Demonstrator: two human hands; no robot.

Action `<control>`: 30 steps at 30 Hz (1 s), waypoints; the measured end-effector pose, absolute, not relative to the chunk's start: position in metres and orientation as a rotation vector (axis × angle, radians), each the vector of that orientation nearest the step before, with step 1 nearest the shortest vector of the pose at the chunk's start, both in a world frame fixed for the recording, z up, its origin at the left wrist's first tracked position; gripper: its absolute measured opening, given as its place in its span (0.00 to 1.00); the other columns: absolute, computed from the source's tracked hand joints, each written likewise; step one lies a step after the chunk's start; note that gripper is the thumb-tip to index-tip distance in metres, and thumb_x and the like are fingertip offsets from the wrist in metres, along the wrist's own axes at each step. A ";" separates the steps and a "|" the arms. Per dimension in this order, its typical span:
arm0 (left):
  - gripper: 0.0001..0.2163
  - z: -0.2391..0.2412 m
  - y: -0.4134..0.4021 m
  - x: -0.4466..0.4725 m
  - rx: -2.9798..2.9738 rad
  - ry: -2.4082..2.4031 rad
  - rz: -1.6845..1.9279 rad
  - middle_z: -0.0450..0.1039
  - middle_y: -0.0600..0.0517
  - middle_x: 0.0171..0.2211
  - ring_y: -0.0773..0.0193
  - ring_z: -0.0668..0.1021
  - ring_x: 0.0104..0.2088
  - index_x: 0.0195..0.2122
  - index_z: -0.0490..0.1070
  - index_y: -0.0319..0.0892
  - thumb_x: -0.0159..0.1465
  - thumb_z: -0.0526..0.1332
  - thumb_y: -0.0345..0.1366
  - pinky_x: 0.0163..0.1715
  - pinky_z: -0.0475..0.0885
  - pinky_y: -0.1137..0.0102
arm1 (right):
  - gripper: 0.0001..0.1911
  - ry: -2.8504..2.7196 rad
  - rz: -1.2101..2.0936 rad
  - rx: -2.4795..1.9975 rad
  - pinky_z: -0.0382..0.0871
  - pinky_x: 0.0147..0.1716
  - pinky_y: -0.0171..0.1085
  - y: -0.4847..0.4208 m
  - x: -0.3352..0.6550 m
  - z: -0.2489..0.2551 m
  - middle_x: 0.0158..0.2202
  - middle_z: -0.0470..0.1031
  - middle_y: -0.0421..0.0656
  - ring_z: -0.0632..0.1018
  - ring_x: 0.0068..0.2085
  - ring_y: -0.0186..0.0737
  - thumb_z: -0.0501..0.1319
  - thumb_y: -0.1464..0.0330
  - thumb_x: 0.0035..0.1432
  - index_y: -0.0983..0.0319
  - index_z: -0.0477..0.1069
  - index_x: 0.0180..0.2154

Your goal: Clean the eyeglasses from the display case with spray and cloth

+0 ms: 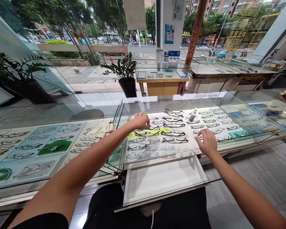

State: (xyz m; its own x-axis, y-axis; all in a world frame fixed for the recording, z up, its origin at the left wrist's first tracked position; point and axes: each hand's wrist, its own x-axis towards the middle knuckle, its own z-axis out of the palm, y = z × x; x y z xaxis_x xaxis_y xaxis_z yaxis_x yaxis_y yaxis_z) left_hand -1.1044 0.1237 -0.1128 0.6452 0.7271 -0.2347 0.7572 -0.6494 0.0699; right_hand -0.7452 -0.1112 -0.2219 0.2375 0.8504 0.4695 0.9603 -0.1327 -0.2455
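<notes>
My left hand [141, 121] reaches over the left rows of eyeglasses in the display case, its fingers curled down and close together. Whatever lies between those fingertips, if anything, is hidden. Just below it, black-framed eyeglasses [147, 132] lie across a yellow-green strip [165, 130]. Over the right part of the case is my right hand [207, 142], thumb and forefinger bent but apart, close to a thin pair of eyeglasses. Thick black eyeglasses [175, 140] rest in the middle column between my hands. A small white spray bottle [193, 115] stands behind my right hand.
A pulled-out white drawer [166, 178] juts toward my lap. Glass panels edge the case. To the left, a cream cloth [107, 129] lies near more eyeglasses on blue trays [43, 138]. Beyond the counter are a potted plant [127, 84] and a wooden display table [162, 81].
</notes>
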 end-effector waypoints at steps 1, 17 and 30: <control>0.11 -0.114 0.123 -1.105 2.710 1.232 -0.283 0.77 0.44 0.60 0.39 0.69 0.59 0.38 0.86 0.48 0.63 0.68 0.48 0.56 0.63 0.51 | 0.03 -1.655 -0.295 -2.019 0.61 0.44 0.47 -0.111 -0.745 -0.222 0.44 0.73 0.47 0.71 0.45 0.52 0.58 0.64 0.67 0.56 0.67 0.40; 0.09 -0.112 0.115 -1.109 2.953 1.136 -0.240 0.70 0.44 0.69 0.38 0.64 0.66 0.40 0.86 0.48 0.67 0.65 0.42 0.61 0.58 0.48 | 0.03 -1.651 -0.299 -2.003 0.61 0.43 0.47 -0.112 -0.745 -0.223 0.44 0.73 0.47 0.71 0.44 0.53 0.58 0.64 0.67 0.56 0.67 0.40; 0.12 -0.112 0.106 -1.108 2.875 1.202 -0.252 0.70 0.43 0.69 0.38 0.66 0.66 0.38 0.86 0.45 0.70 0.61 0.39 0.60 0.60 0.48 | 0.03 -1.644 -0.299 -2.025 0.62 0.43 0.48 -0.112 -0.747 -0.222 0.44 0.74 0.48 0.72 0.45 0.53 0.58 0.64 0.67 0.56 0.67 0.40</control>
State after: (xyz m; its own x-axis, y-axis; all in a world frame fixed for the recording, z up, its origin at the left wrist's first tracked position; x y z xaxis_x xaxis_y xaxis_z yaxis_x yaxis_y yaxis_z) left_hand -1.1081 0.1062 -0.1119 0.6915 0.7057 -0.1544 0.7082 -0.7044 -0.0476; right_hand -0.7465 -0.1117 -0.2220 0.2424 0.8470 0.4732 0.9594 -0.1366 -0.2469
